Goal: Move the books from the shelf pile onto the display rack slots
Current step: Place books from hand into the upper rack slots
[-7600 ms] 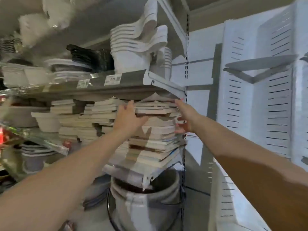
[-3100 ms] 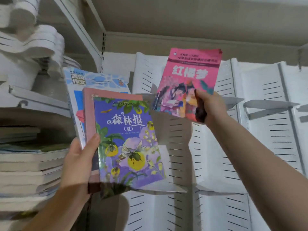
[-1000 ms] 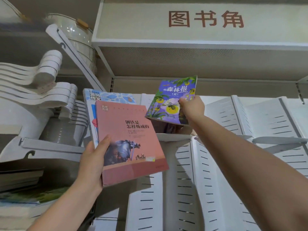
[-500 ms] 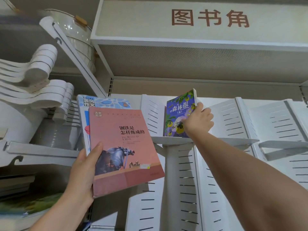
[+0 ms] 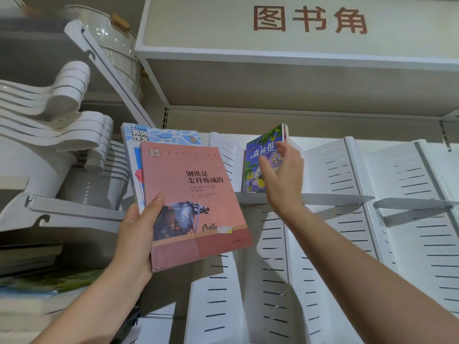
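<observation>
Slotted white rack (image 5: 342, 175) holds glossy purple book (image 5: 257, 155); right hand (image 5: 283, 175) open.

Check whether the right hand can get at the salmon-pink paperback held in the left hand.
Probably yes: the right hand is open beside the purple book, and the salmon-pink paperback in the left hand faces it unobstructed.

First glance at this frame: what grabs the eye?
The pink book, front and centre, held by the left hand with a blue-and-white book behind it. Next, the purple book standing on the white rack ledge, with the open right hand in front of it. Overhead, a sign in large red characters.
</observation>
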